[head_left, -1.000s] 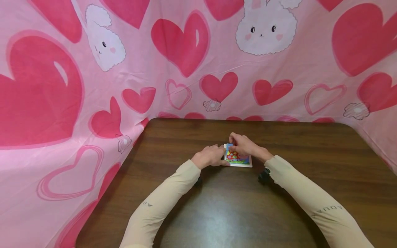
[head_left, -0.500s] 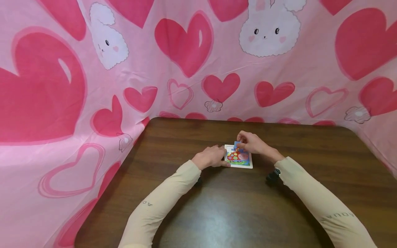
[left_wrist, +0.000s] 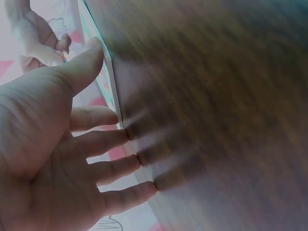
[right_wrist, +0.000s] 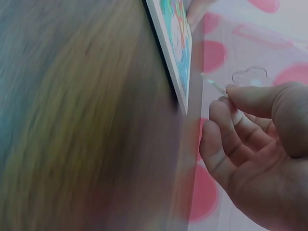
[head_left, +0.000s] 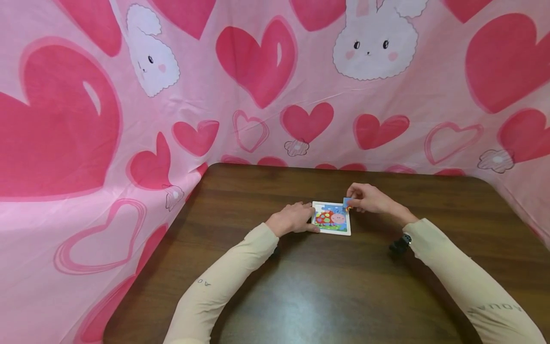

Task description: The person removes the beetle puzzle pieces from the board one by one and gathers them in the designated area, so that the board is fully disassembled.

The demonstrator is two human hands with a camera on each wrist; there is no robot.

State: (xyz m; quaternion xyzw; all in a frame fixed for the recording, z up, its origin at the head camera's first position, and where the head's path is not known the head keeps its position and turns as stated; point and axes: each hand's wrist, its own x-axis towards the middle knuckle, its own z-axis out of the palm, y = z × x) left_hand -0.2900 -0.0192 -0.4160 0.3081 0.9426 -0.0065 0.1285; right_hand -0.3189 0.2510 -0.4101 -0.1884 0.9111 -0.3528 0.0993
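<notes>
A small jigsaw puzzle in a white tray (head_left: 339, 233) lies on the table, its picture a red spotted ladybird with a pink face. White tray floor shows at its upper left corner. My left hand (head_left: 292, 219) rests at the tray's left side; the left wrist view shows its fingers (left_wrist: 115, 172) spread and fairly straight, fingertips on the table and tray edge, thumb over the tray. Over the tray's upper right corner, my right hand (head_left: 373, 198) pinches a blue puzzle piece (head_left: 346, 202) between thumb and forefinger. In the right wrist view that piece (right_wrist: 214, 85) is edge-on, raised off the tray.
The dark wooden table (head_left: 275, 291) extends all round the tray. A pink curtain (head_left: 253, 129) with hearts and rabbits hangs behind the table and along its left side. A black wrist device (head_left: 400, 244) sits under the right wrist.
My right hand has moved rightward from the tray's upper left, carrying the puzzle piece to its upper right corner. More of the picture shows now. My left hand has stayed in place.
</notes>
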